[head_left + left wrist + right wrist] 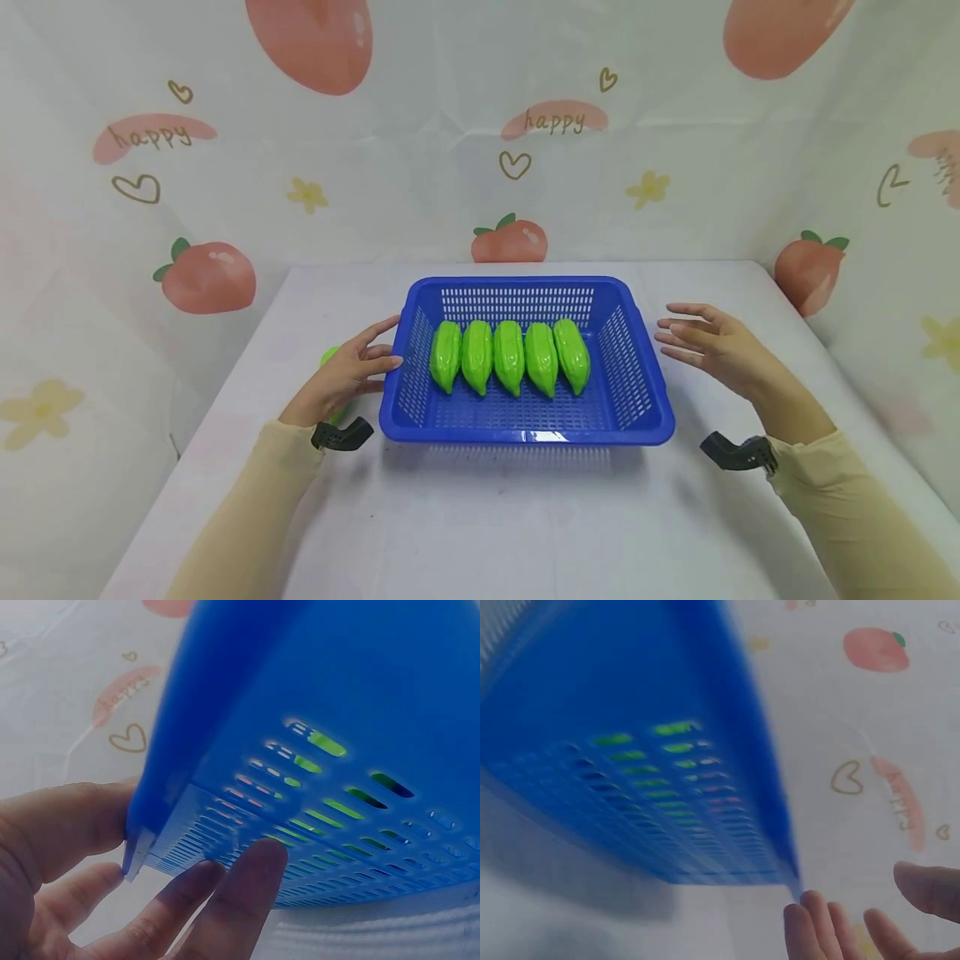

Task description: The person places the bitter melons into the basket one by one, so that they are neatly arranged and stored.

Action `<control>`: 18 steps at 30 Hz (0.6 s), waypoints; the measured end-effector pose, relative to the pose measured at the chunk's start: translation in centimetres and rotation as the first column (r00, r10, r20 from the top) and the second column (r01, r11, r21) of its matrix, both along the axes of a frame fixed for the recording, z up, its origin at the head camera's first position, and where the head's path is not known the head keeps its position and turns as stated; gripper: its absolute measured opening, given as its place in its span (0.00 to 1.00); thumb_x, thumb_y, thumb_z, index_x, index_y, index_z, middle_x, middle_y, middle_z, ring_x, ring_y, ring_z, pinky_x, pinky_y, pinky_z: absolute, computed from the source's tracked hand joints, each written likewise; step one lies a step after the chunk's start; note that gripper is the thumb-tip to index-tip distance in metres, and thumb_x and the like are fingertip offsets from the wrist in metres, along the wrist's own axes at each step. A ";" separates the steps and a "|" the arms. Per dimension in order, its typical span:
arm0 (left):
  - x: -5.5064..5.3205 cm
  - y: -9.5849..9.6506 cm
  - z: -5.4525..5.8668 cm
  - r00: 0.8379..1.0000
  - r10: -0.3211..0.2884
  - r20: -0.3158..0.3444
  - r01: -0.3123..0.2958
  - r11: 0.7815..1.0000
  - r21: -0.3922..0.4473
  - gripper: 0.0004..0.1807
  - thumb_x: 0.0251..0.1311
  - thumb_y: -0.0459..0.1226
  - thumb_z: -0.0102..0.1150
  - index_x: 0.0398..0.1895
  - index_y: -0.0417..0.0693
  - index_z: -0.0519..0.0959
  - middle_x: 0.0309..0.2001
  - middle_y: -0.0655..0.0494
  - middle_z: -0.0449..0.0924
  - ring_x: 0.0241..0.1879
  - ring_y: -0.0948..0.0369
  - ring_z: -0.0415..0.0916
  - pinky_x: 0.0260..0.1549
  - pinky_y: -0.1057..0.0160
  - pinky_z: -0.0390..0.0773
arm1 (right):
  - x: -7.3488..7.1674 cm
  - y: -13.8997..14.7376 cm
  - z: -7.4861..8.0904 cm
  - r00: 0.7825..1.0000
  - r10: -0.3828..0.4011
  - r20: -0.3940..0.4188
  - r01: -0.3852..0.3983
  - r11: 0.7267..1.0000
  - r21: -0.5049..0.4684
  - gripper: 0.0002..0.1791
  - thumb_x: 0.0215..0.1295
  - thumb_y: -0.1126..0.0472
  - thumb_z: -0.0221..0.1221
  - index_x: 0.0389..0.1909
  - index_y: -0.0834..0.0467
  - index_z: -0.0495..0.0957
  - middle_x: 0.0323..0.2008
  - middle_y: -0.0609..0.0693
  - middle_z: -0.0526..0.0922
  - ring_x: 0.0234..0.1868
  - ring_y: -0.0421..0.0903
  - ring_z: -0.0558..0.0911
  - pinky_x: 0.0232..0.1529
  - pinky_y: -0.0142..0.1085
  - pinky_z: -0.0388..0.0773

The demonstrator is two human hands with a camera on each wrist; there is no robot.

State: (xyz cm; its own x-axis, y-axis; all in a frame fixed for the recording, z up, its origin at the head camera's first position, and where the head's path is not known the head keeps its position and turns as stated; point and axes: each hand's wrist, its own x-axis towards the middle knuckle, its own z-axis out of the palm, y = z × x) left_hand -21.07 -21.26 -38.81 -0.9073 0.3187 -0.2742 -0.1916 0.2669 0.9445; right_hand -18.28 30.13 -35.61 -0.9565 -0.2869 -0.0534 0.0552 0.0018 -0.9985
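Observation:
A blue plastic basket [525, 437] with slotted walls stands on the table. Several glossy green star fruits [508, 358] lie side by side in it in a row, pointed ends toward me. My left hand [347, 373] is at the basket's left rim, its fingertips at the rim and outer wall, fingers spread and only slightly bent. Another green fruit [330, 355] lies behind that hand, mostly hidden by it. To the right of the basket, my right hand [712, 343] hovers with loose fingers, apart from the rim and holding nothing.
A white cloth covers the table [480, 533]. Behind and on both sides hangs a white curtain [420, 183] printed with peaches, hearts and flowers. Black wrist mounts [738, 452] sit on both sleeves.

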 end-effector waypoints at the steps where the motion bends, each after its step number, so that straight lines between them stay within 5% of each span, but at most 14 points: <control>1: 0.0 0.0 0.0 1.000 0.001 -0.001 -0.001 1.000 -0.004 0.45 0.60 0.46 0.64 0.76 0.69 0.49 0.69 0.40 0.63 0.60 0.45 0.73 0.58 0.42 0.73 | 0.1 -0.1 -0.4 1.000 -0.007 0.023 0.007 1.000 -0.002 0.13 0.74 0.63 0.49 0.54 0.49 0.65 0.45 0.38 0.82 0.47 0.35 0.83 0.46 0.27 0.81; 18: 0.0 -0.3 0.1 1.000 -0.025 0.007 0.025 1.000 -0.003 0.44 0.62 0.46 0.63 0.76 0.71 0.48 0.71 0.42 0.61 0.61 0.49 0.72 0.57 0.46 0.75 | 0.9 -1.6 -2.8 0.980 0.033 0.194 -0.029 0.999 -0.024 0.15 0.73 0.62 0.50 0.57 0.48 0.65 0.41 0.43 0.84 0.41 0.40 0.83 0.45 0.32 0.82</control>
